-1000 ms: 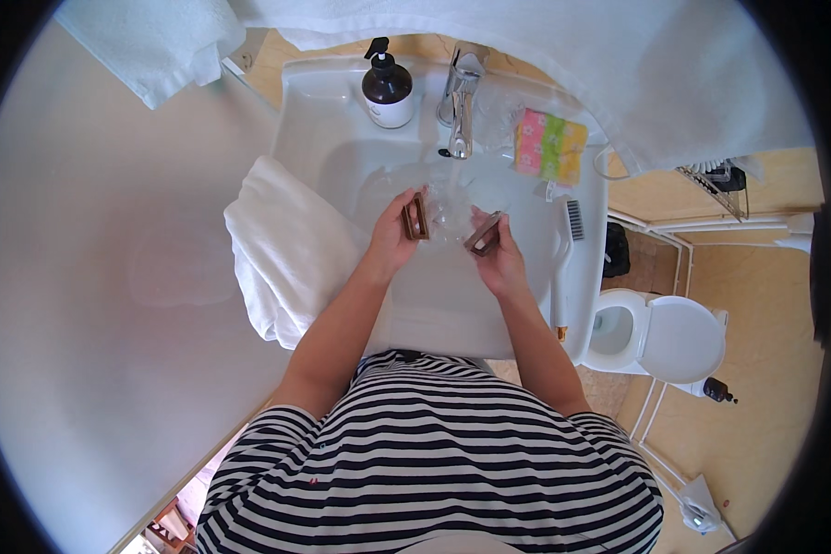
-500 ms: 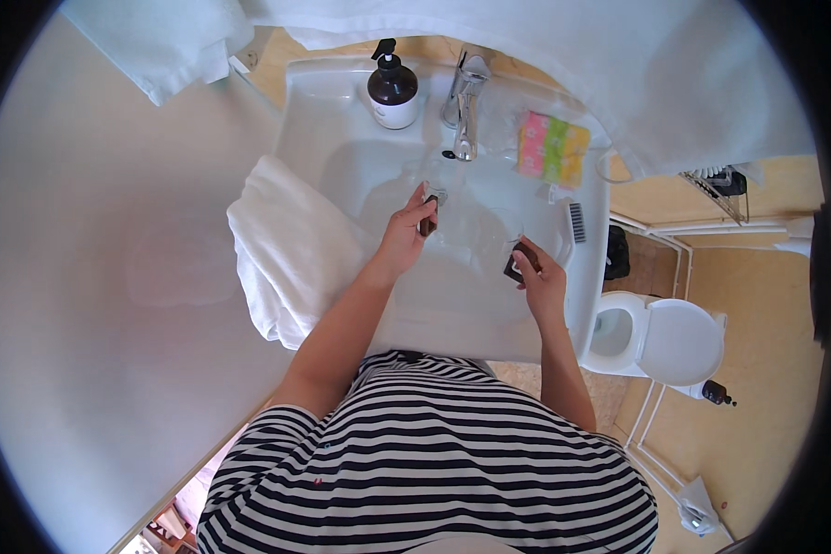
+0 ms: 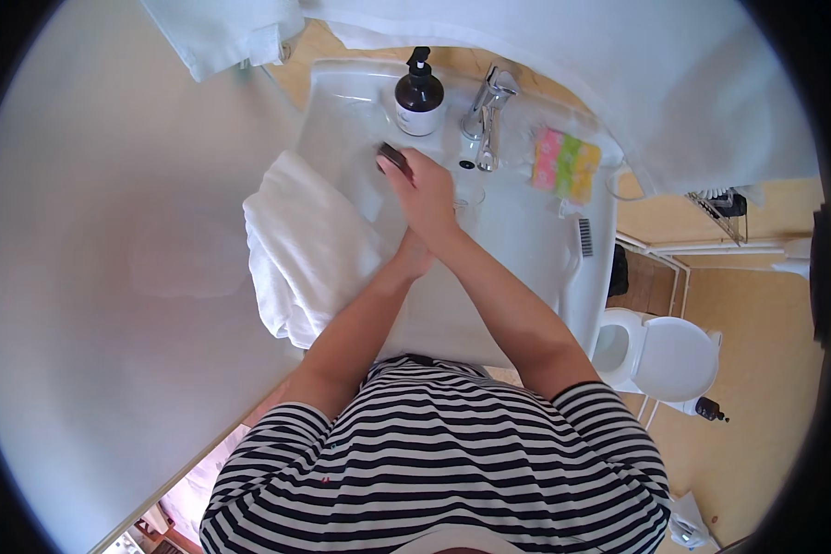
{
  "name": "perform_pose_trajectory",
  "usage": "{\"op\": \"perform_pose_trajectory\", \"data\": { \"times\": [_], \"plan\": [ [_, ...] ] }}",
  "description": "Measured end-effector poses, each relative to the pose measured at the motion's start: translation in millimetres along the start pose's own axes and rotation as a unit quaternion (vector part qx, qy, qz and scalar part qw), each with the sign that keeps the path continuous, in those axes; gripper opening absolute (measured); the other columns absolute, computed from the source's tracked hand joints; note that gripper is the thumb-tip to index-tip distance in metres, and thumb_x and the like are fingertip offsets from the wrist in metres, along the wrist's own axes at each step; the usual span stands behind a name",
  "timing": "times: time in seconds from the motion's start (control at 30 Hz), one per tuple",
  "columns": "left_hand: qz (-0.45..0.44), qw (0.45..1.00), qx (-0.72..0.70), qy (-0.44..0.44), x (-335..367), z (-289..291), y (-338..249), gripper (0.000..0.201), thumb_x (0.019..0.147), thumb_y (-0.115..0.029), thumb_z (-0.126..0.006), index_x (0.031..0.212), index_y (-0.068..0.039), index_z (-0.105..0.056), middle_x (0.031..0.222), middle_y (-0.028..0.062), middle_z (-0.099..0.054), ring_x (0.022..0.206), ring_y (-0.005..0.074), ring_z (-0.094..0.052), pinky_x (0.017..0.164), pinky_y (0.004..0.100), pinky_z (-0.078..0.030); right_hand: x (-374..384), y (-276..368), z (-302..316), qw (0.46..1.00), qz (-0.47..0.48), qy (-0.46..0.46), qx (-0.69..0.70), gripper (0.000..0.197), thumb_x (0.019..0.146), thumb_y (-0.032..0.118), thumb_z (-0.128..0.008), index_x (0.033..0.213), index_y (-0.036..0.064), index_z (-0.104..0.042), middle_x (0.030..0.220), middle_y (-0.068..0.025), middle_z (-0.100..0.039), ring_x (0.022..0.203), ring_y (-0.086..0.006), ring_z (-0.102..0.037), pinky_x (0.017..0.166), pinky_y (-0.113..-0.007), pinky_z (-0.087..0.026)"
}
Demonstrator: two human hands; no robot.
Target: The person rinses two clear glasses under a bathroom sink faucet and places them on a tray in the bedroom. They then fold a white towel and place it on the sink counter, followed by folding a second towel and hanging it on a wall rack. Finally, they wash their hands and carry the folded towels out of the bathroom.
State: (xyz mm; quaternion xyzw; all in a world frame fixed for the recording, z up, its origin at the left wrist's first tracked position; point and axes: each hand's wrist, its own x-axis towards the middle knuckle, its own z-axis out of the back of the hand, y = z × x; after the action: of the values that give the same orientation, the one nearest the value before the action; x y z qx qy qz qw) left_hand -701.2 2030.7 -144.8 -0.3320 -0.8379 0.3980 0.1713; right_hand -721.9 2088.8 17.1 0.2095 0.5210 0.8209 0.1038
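Over the white sink (image 3: 526,277), my right hand (image 3: 425,198) reaches across to the left. It is closed round a small dark brown, block-like piece (image 3: 392,155), whose exact kind I cannot make out. Beneath its wrist lies my left hand (image 3: 417,255), with its fingers mostly hidden by the right hand and forearm. A clear, glass-like rounded object (image 3: 471,187) shows just right of my right hand, below the faucet (image 3: 491,120). Whether my left hand holds it is hidden.
A dark pump bottle (image 3: 419,102) stands on the sink's back ledge. A pink, green and yellow sponge pack (image 3: 566,166) and a brush (image 3: 584,238) lie at the right. A white towel (image 3: 309,245) drapes the left rim. A toilet (image 3: 679,358) stands beyond.
My right hand has swung left across my left hand, carrying its dark brown piece. The dark piece in my left hand has gone out of sight. The view has shifted slightly.
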Motion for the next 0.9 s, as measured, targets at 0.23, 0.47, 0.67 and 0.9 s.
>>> {"op": "perform_pose_trajectory", "data": {
  "times": [0.23, 0.47, 0.67, 0.9],
  "plan": [
    [0.125, 0.972, -0.148, -0.134, 2.9, -4.7, 5.1, 0.055, 0.092, -0.014, -0.057, 0.141, -0.013, -0.033, 0.088, -0.0070, -0.049, 0.075, 0.0022, -0.047, 0.065, 0.0189, -0.041, 35.0, -31.0, -57.8, 0.996, 0.033, -0.048, -0.069, 0.027, 0.086, 0.025, -0.061, 0.081, -0.0009, -0.057, 0.073, -0.0182, -0.059, 0.072, -0.0367, -0.055, 0.065, -0.046, -0.043],
    [0.157, 0.978, -0.111, -0.075, -0.3, -9.3, -10.6, 0.065, 0.094, -0.018, -0.054, 0.147, -0.006, -0.018, 0.119, 0.0004, -0.046, 0.096, 0.0071, -0.046, 0.084, 0.0261, -0.041, 43.9, -42.9, -77.7, 0.994, 0.001, -0.062, -0.092, 0.026, 0.085, 0.024, -0.062, 0.080, -0.0011, -0.057, 0.071, -0.0177, -0.059, 0.072, -0.0368, -0.054, 0.066, -0.046, -0.042],
    [0.153, 0.978, -0.082, -0.119, -0.8, -24.0, -15.5, 0.053, 0.091, -0.009, -0.057, 0.140, -0.020, -0.039, 0.083, -0.0062, -0.050, 0.075, 0.0025, -0.049, 0.064, 0.0189, -0.043, 45.4, -52.8, -83.4, 0.996, 0.017, -0.081, 0.032, 0.023, 0.081, 0.016, -0.064, 0.096, -0.0011, -0.060, 0.087, -0.0180, -0.059, 0.077, -0.0338, -0.055, 0.071, -0.042, -0.046],
    [0.063, 0.990, -0.057, -0.112, -2.6, -10.1, -6.2, 0.042, 0.092, -0.016, -0.056, 0.132, -0.011, -0.045, 0.092, -0.0044, -0.050, 0.080, 0.0057, -0.049, 0.073, 0.0225, -0.042, -38.6, -40.0, -5.3, 0.994, 0.094, -0.011, 0.058, 0.031, 0.081, 0.002, -0.060, 0.112, 0.0007, -0.054, 0.109, -0.0153, -0.055, 0.086, -0.0247, -0.059, 0.078, -0.033, -0.049]
  ]
}}
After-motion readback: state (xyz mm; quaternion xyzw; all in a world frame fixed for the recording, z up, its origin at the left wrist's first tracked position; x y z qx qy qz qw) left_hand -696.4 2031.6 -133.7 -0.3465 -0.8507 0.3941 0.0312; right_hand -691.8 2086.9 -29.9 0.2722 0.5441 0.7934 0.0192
